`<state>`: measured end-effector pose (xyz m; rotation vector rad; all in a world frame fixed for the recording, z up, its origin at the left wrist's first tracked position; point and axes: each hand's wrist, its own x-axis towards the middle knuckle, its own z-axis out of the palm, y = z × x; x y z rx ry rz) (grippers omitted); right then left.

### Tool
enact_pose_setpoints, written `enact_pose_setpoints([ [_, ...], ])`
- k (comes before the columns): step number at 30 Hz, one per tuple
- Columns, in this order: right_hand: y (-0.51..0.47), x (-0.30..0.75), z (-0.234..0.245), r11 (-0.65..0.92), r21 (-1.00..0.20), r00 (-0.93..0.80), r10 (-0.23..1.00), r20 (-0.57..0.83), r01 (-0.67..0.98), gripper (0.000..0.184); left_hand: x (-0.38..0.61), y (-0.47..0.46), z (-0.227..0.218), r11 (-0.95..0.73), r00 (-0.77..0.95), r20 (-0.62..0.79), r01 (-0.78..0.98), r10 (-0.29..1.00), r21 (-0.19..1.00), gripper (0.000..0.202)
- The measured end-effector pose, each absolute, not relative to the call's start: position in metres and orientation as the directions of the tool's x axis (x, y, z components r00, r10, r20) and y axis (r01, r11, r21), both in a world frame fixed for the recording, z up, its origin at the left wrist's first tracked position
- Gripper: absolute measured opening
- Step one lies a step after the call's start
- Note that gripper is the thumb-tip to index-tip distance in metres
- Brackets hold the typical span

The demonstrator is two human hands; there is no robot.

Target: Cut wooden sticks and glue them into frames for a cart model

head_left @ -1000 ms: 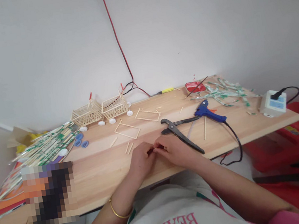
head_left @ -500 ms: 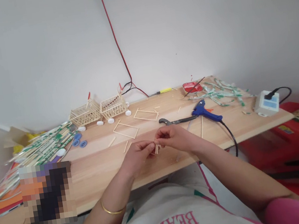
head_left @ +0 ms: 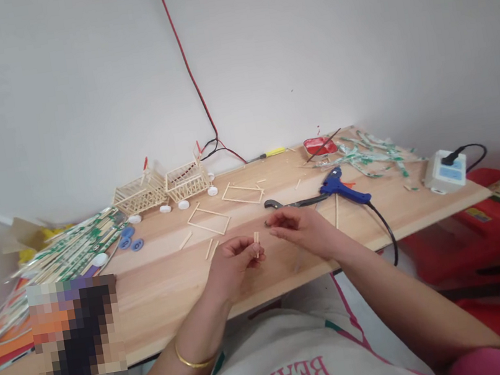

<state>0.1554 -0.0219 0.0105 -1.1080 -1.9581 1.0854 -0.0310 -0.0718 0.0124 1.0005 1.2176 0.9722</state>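
Observation:
Pinched between the thumb and fingers of my left hand (head_left: 237, 259) are a few short wooden sticks (head_left: 257, 244), held upright over the table. My right hand (head_left: 301, 229) is just to their right, its thumb and fingers apart and no stick visible in it. Beyond my hands lie two stick frames, a nearer one (head_left: 208, 220) and a farther one (head_left: 241, 193). Loose short sticks (head_left: 212, 249) rest left of my left hand. A pair of dark-handled cutters (head_left: 297, 202) and a blue glue gun (head_left: 341, 187) lie beyond my right hand.
Two small stick-built carts (head_left: 141, 194) with white wheels stand at the back left. Blue wheels (head_left: 130, 238) and wrapped sticks (head_left: 71, 245) are left. A red dish (head_left: 320, 147), plastic scraps (head_left: 368, 157) and a white power box (head_left: 445, 171) occupy the right side.
My right hand has let go of the short sticks and moved slightly right, its fingers parting. The sticks stay in my left hand, now standing more upright.

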Motion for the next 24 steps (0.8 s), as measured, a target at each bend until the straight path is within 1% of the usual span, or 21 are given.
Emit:
enact_pose_setpoints([
  [1,-0.02,0.164,0.01,0.367,-0.797,-0.419,0.894,0.158,0.481,0.023,-0.032,-0.071,0.011,0.265,0.096,-0.26,-0.04,0.961,0.963,0.021],
  [2,-0.017,0.174,0.009,0.42,-0.687,-0.406,0.893,0.196,0.593,0.026,-0.034,-0.071,0.01,0.252,0.093,-0.249,-0.024,0.964,0.967,0.021],
  [3,-0.015,0.184,0.008,0.454,-0.566,-0.412,0.886,0.211,0.688,0.033,-0.035,-0.07,0.008,0.235,0.084,-0.234,-0.002,0.969,0.972,0.021],
  [5,-0.01,0.202,0.005,0.452,-0.355,-0.416,0.892,0.178,0.818,0.058,-0.039,-0.069,0.004,0.198,0.056,-0.2,0.045,0.978,0.979,0.019],
  [6,-0.008,0.209,0.003,0.448,-0.282,-0.422,0.894,0.15,0.848,0.07,-0.04,-0.068,0.002,0.183,0.038,-0.185,0.065,0.982,0.981,0.018],
  [8,-0.006,0.215,0.001,0.454,-0.193,-0.445,0.891,0.091,0.87,0.084,-0.041,-0.066,-0.002,0.167,0.009,-0.168,0.091,0.986,0.982,0.016],
  [9,-0.005,0.214,0.0,0.457,-0.164,-0.452,0.89,0.065,0.874,0.086,-0.041,-0.065,-0.004,0.163,0.005,-0.164,0.097,0.986,0.982,0.016],
  [11,-0.004,0.207,0.002,0.434,-0.11,-0.434,0.9,0.022,0.894,0.083,-0.04,-0.063,-0.006,0.158,0.012,-0.16,0.099,0.987,0.982,0.016],
  [13,-0.003,0.198,0.006,0.393,-0.074,-0.395,0.919,-0.006,0.916,0.075,-0.039,-0.063,-0.007,0.147,0.025,-0.15,0.092,0.988,0.985,0.017],
  [15,-0.003,0.192,0.013,0.374,-0.088,-0.376,0.926,-0.013,0.923,0.068,-0.04,-0.064,-0.006,0.124,0.025,-0.126,0.082,0.992,0.989,0.017],
  [16,-0.004,0.191,0.018,0.37,-0.117,-0.374,0.927,-0.014,0.922,0.066,-0.041,-0.065,-0.005,0.107,0.02,-0.109,0.076,0.994,0.991,0.017],
  [18,-0.008,0.194,0.028,0.365,-0.226,-0.378,0.926,-0.018,0.903,0.062,-0.044,-0.069,-0.002,0.072,0.003,-0.073,0.063,0.997,0.995,0.016],
  [20,-0.016,0.199,0.038,0.378,-0.404,-0.418,0.908,-0.013,0.833,0.059,-0.047,-0.074,0.002,0.037,-0.007,-0.037,0.05,0.999,0.998,0.013],
  [22,-0.028,0.2,0.045,0.429,-0.55,-0.475,0.878,0.065,0.717,0.058,-0.047,-0.078,0.008,-0.001,-0.009,0.001,0.042,1.0,0.999,0.012],
  [24,-0.04,0.198,0.048,0.47,-0.609,-0.472,0.864,0.173,0.639,0.055,-0.046,-0.082,0.013,-0.039,-0.002,0.039,0.035,0.999,0.999,0.01],
])
